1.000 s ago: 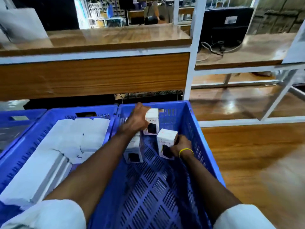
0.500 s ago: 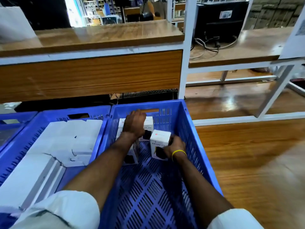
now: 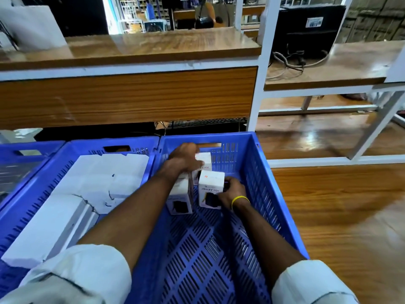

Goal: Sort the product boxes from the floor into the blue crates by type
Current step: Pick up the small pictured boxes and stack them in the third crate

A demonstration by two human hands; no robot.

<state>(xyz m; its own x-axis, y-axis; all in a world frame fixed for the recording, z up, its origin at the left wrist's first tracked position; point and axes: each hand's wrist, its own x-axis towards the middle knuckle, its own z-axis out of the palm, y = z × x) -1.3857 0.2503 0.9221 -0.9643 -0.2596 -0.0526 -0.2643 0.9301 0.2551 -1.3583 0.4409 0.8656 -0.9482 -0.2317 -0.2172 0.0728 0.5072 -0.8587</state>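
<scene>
Product boxes (image 3: 180, 197) are going into the crates right now, so from the head cam this looks like the placing/tidying step rather than the picking-up one. Three small white ones with a dark picture on the front stand upright, bunched together at the far end of the right blue crate (image 3: 267, 194). The right grip (image 3: 232, 190), the one with the yellow wristband (image 3: 240, 199), is curled round the right side of the front box (image 3: 211, 185), which seems to sit on the crate bottom or just about. The left grip (image 3: 185, 157) is clamped over the top of the back box (image 3: 205, 160), up near the far wall. The middle crate (image 3: 83, 145) beside it holds a different type, flat white boxes (image 3: 98, 181), so the sorting looks consistent so far. My guess for next: square the two held boxes against their neighbour, let go with both, then reach back to the floor (image 3: 339, 205) for more. No loose boxes show in shot, so I can't tell how many are left.
</scene>
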